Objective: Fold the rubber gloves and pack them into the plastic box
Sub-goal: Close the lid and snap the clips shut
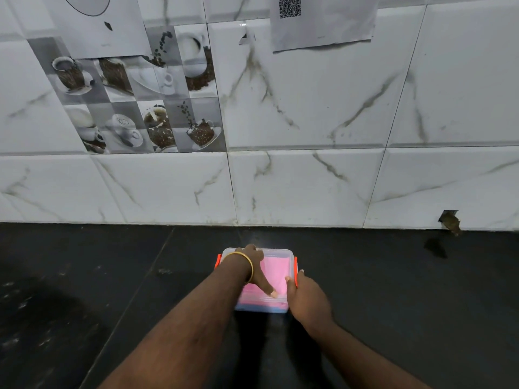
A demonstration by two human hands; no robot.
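A clear plastic box (282, 251) with a lid on it stands on the black counter near the wall. Folded pink rubber gloves (273, 269) show through the lid, with a blue layer under them at the front. My left hand (257, 262), with a gold bangle on the wrist, lies across the lid's left part, its thumb stretched out and pressing near the front edge. My right hand (309, 299) grips the box's right side, thumb and forefinger pinching the orange latch (295, 266). A second orange latch (217, 261) shows at the left end.
The black counter (112, 276) runs wide to both sides of the box. A white marble-tiled wall (309, 178) rises just behind it, with a broken hole (450, 220) at its foot on the right.
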